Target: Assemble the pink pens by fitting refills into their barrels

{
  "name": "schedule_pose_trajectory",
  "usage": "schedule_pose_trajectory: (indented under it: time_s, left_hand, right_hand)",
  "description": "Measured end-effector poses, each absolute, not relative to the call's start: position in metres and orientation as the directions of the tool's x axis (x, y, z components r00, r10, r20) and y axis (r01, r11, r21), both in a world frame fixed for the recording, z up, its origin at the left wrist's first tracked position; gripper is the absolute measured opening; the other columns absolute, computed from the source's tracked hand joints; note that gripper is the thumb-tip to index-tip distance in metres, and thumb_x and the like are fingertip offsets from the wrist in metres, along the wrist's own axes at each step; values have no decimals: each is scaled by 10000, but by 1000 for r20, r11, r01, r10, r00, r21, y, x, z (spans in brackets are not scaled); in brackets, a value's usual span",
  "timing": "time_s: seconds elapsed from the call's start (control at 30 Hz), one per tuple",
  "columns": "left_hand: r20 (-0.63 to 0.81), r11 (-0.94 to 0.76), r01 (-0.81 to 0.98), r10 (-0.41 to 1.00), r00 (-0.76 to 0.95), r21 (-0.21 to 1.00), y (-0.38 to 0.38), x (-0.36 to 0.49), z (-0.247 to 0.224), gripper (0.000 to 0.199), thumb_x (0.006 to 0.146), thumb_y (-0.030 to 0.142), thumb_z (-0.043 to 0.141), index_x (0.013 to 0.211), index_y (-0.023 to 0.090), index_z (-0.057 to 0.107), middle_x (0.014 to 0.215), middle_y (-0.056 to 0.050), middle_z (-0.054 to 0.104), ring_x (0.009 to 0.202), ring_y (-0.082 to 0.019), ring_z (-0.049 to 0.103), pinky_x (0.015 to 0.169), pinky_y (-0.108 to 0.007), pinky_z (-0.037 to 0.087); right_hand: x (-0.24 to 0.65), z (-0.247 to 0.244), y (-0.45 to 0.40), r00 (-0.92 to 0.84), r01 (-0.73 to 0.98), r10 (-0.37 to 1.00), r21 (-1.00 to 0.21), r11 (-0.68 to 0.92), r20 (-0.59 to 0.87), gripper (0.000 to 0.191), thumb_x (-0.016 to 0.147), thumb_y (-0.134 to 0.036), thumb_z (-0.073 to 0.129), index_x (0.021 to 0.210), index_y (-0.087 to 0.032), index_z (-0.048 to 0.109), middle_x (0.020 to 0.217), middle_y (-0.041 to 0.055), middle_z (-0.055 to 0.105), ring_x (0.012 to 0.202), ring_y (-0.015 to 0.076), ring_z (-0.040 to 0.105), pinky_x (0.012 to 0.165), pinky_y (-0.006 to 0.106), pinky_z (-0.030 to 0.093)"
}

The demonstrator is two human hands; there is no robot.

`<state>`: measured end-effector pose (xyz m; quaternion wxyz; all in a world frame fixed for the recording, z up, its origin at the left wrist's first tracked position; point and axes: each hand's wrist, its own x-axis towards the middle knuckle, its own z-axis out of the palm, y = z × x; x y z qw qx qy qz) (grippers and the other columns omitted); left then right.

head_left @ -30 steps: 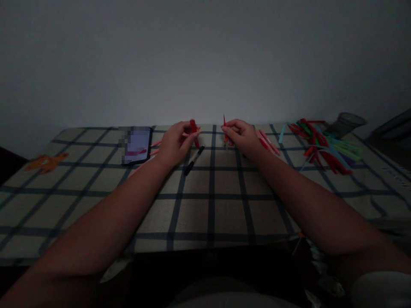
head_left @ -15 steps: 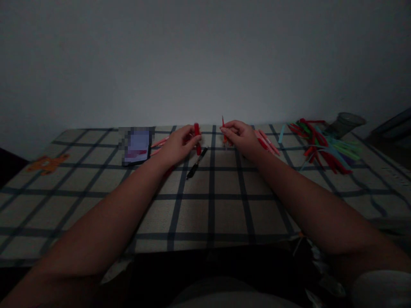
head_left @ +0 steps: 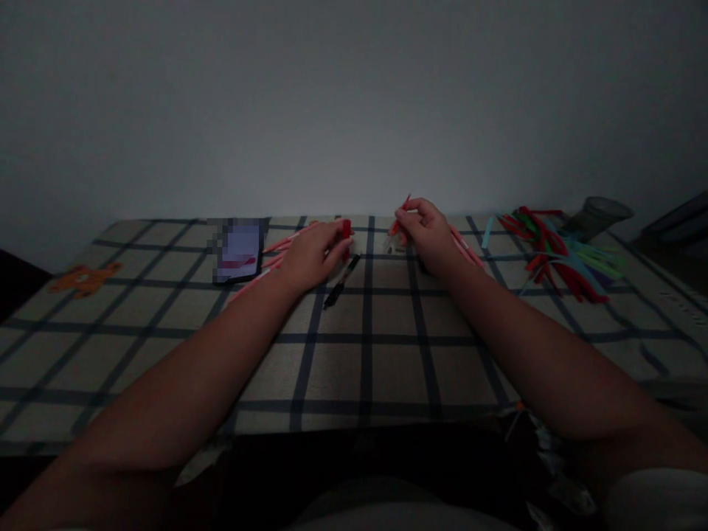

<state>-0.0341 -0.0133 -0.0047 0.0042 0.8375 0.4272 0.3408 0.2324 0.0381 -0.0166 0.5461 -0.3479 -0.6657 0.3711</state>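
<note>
My left hand [head_left: 316,254] is closed around a short red rod [head_left: 346,230], its upper end standing out above the thumb and fingertips. In my right hand [head_left: 427,232] a slim, pointed red piece [head_left: 405,206] is pinched between thumb and fingers, tip upward; its exact kind is too dark to make out. A small clear and orange item [head_left: 390,242] shows below those fingers, partly hidden. Between the hands, nearer my left one, lies a black pen [head_left: 341,282]. Pink-red sticks [head_left: 283,243] lie behind my left hand, and more red sticks [head_left: 467,247] lie beyond my right wrist.
A phone [head_left: 241,251] lies left of my left hand. Far left is an orange bear-shaped piece [head_left: 85,280]. To the right, a pile of coloured strips [head_left: 553,254] lies beside a tilted glass [head_left: 602,214]. A checked cloth [head_left: 387,369] covers the table against a plain wall.
My right hand has moved slightly up and right, and its red piece now leans right. My left hand has lowered a little to the right; less of its red rod shows.
</note>
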Motion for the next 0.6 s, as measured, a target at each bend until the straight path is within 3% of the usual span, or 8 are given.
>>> schedule_pose_trajectory:
  time_s: [0.2, 0.33, 0.6]
  left_hand:
    - [561, -601, 773, 718, 411, 203, -8, -41, -2, 531, 1110, 510, 426, 1377, 180, 745, 1198, -147, 798, 1125, -314, 697, 1016, -466, 544]
    - [518, -643, 740, 709, 479, 197, -3, -41, -6, 549, 1116, 472, 392, 1456, 193, 720, 1350, -149, 778, 1237, -314, 690, 1111, -517, 535]
    - [511, -706, 683, 664, 546, 187, -3, -42, -9, 569, 1134, 477, 369, 1463, 174, 721, 1408, -162, 771, 1392, -296, 665, 1213, -535, 508]
  right_hand:
    - [233, -12, 42, -115, -31, 904, -911, 412, 413, 615, 840, -830, 766, 965, -293, 494, 834, -22, 708, 570, 109, 551, 503, 241, 429]
    - [231, -8, 39, -112, -68, 911, -918, 391, 396, 594, 859, -796, 776, 958, -286, 488, 873, -14, 731, 569, 96, 555, 522, 235, 457]
    - [228, -11, 39, -162, -9, 906, -919, 394, 390, 562, 896, -781, 745, 975, -292, 477, 804, -41, 701, 549, 95, 533, 510, 226, 422]
